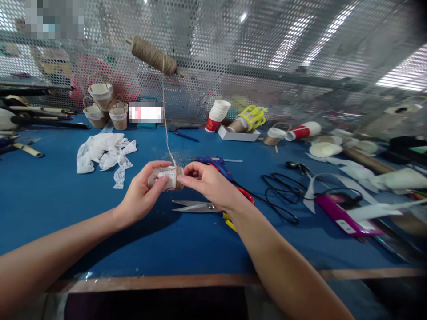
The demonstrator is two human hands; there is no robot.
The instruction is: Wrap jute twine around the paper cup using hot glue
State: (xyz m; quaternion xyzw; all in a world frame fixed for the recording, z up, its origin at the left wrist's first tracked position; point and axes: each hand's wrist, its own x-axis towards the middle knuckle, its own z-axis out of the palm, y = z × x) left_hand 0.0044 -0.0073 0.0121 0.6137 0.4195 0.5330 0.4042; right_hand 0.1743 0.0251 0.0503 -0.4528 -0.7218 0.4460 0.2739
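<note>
My left hand [142, 189] is wrapped round a paper cup [170, 183] lying on its side. Twine covers one end of the cup in a brown band. At that end my right hand [203, 182] is closed, its thumb and fingers against the wrapped part. A strand of twine [166, 115] runs from the cup up to a twine spool [150, 54] hanging on the mesh. Below the hands lie open scissors [200, 206], their handles partly behind my right wrist. A blue glue gun [213, 163] rests just behind my right hand.
White lace [103, 153] is heaped to the left. Small twine-wrapped baskets [118, 118] are stacked at the back left. Stacked paper cups [216, 118] stand near the mesh. A black cable [276, 195] and a purple power strip [347, 215] lie on the right.
</note>
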